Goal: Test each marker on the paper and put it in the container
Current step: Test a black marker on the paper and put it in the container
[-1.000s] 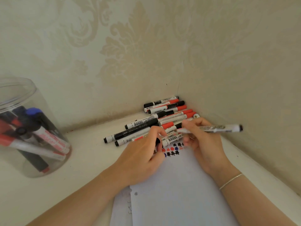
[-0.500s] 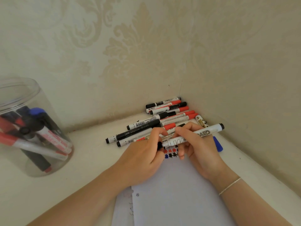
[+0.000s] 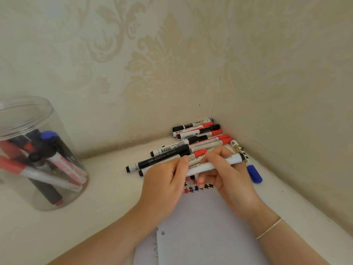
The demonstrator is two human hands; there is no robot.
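Observation:
A white marker (image 3: 215, 165) lies almost level above the top of the white paper (image 3: 206, 226). My right hand (image 3: 231, 180) grips its barrel. My left hand (image 3: 164, 186) curls its fingers round the marker's left end, hiding the tip. Small red, black and blue test marks (image 3: 193, 189) show on the paper between my hands. The clear plastic container (image 3: 63, 196) stands at the far left with several markers inside.
A pile of several black- and red-capped markers (image 3: 191, 146) lies in the corner just behind my hands. A blue marker cap or end (image 3: 255, 174) lies to the right by the wall. Patterned walls close off the back and right.
The right hand has swung the marker down from pointing right and brought its left end into the left hand's fingers. The hands have closed together over the marks.

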